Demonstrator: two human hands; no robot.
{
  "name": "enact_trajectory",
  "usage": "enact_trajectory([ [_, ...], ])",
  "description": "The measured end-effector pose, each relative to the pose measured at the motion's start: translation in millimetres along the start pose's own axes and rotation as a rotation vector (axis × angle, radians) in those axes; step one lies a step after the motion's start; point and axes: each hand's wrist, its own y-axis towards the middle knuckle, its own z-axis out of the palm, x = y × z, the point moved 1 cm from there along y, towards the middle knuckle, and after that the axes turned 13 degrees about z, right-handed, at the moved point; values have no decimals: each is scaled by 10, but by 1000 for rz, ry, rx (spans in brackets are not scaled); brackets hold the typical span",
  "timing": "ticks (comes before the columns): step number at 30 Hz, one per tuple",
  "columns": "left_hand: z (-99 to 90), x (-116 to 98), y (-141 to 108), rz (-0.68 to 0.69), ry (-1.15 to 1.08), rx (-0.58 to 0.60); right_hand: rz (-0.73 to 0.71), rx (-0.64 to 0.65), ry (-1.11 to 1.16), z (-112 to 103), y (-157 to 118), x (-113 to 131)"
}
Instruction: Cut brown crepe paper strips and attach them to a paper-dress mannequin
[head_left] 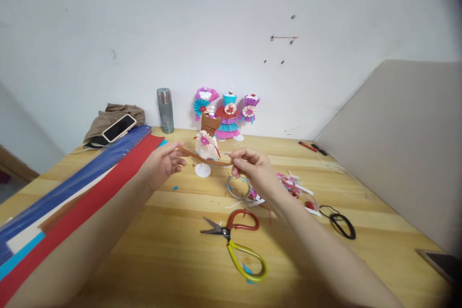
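Observation:
A narrow brown paper strip [205, 160] stretches in the air between my two hands. My left hand [162, 163] pinches its left end between thumb and fingers. At the other end, the fingertips of my right hand [252, 166] are closed on the strip. Just behind it stands a small dress form [211, 127] with a brown paper top, a cream skirt part and a cream rosette with a pink centre. Its white round base [202, 170] shows below the strip. Nearer to me lie scissors [227, 233] with one red and one yellow handle, blades apart.
Several finished paper-dressed forms [229, 113] and a grey thermos [165, 110] stand by the wall. Coloured paper sheets [119, 173], a phone [119, 128] and brown cloth [104, 120] lie left. A tape roll [238, 186], paper scraps [290, 183] and a black cord loop [341, 224] lie right.

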Motion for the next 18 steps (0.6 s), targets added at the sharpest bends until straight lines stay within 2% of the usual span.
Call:
enact_trajectory([
  [1, -29, 6, -1, 58, 88, 10, 3, -3, -1, 8, -6, 2],
  [3, -57, 15, -18, 268, 331, 70, 1, -3, -16, 37, -26, 18],
  [5, -28, 33, -70, 521, 583, 189, -1, 7, -34, 85, -54, 44],
  [7, 53, 67, -151, 697, 737, 335, -1, 31, -60, 142, -82, 73],
  [9, 161, 103, -241, 779, 802, 497, -9, 68, -100, 195, -108, 99],
  [10, 212, 111, -281, 820, 823, 536, -19, 86, -119, 215, -119, 111],
  [15, 348, 96, -375, 1023, 958, 568, -73, 111, -167, 222, -160, 155],
  [18, 351, 117, -373, 1026, 947, 633, -70, 113, -154, 188, -166, 172],
])
